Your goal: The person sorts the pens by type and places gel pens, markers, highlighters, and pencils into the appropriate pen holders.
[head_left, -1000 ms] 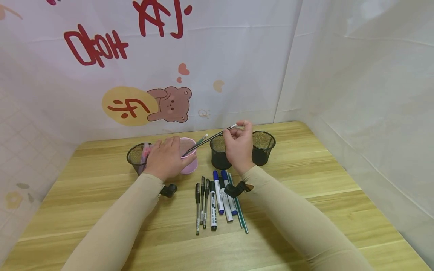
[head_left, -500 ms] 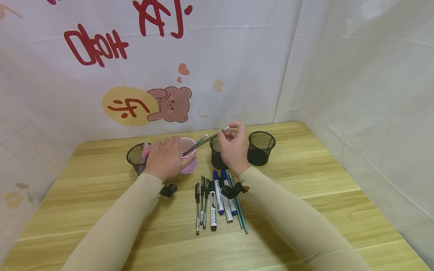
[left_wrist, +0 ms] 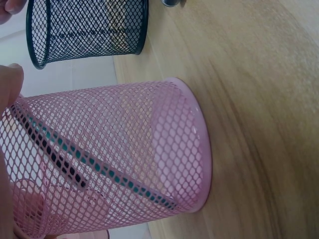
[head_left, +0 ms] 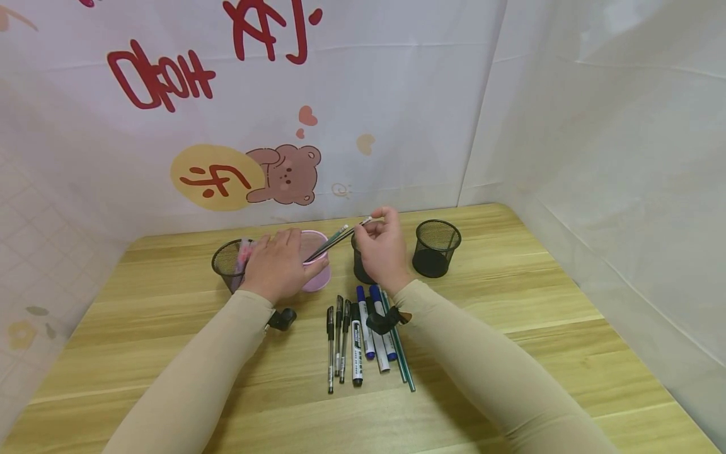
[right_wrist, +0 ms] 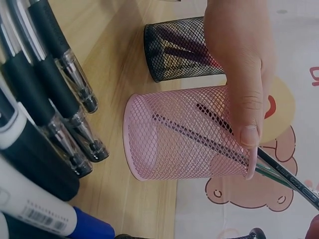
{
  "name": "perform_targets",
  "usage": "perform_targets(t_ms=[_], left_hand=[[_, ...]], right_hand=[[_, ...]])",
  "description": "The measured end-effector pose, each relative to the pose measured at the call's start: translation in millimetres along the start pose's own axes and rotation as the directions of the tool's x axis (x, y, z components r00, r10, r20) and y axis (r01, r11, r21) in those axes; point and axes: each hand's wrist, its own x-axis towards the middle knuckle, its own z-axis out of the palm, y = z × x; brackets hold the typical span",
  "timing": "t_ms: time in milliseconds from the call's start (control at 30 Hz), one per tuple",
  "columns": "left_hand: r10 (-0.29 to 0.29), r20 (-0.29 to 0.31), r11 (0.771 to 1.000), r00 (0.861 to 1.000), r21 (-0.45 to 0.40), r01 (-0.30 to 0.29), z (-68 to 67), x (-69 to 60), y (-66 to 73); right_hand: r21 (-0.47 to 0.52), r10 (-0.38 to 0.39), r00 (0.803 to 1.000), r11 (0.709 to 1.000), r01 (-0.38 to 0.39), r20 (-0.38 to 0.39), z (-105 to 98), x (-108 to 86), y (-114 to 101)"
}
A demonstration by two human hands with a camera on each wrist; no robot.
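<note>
A pink mesh pen holder (head_left: pixel 319 279) stands upright between both hands. My left hand (head_left: pixel 276 268) grips it at the rim, with the thumb on the near side. My right hand (head_left: pixel 384 251) pinches a dark pencil (right_wrist: pixel 285 172) near its white end. That pencil slants down to the left, its lower end inside the pink holder and clear of the bottom, as the left wrist view shows. A green pencil (left_wrist: pixel 107 171) leans inside the same holder, its tip at the base. A black mesh pen holder (head_left: pixel 361 270) is partly hidden behind my right hand.
Another black mesh holder (head_left: pixel 225 260), with pink pens inside, stands left; a further black holder (head_left: pixel 437 246) stands right. In front lie several black gel pens (head_left: pixel 331 347), several whiteboard markers (head_left: pixel 365 328) and green pencils (head_left: pixel 404 359). A printed curtain (head_left: pixel 397 126) hangs behind the table.
My right hand has moved left and slightly down, carrying the dark pencil further into the pink holder. The black holder on the right has come fully into sight. My left hand has stayed put.
</note>
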Motion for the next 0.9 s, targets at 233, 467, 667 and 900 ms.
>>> perform_targets(t_ms=[233,467,667,900], left_hand=[[0.003,-0.006,1.000,1.000,0.006,-0.003,0.5,-0.2,-0.2],[0.000,-0.012,1.000,1.000,-0.004,0.000,1.5,0.1,0.4],[0.000,-0.014,1.000,1.000,0.000,0.000,1.8,0.0,0.3],[0.001,-0.016,1.000,1.000,0.003,-0.001,1.6,0.0,-0.1]], right_hand=[[-0.057,-0.009,1.000,0.998,0.011,0.027,3.6,-2.2,-0.5],[-0.090,0.000,0.999,0.996,0.005,0.052,6.1,-4.2,-2.6],[-0.149,0.014,0.998,0.989,-0.004,0.066,6.7,-4.7,-3.1],[-0.194,0.034,0.994,0.981,-0.014,0.102,6.5,-4.9,-1.2]])
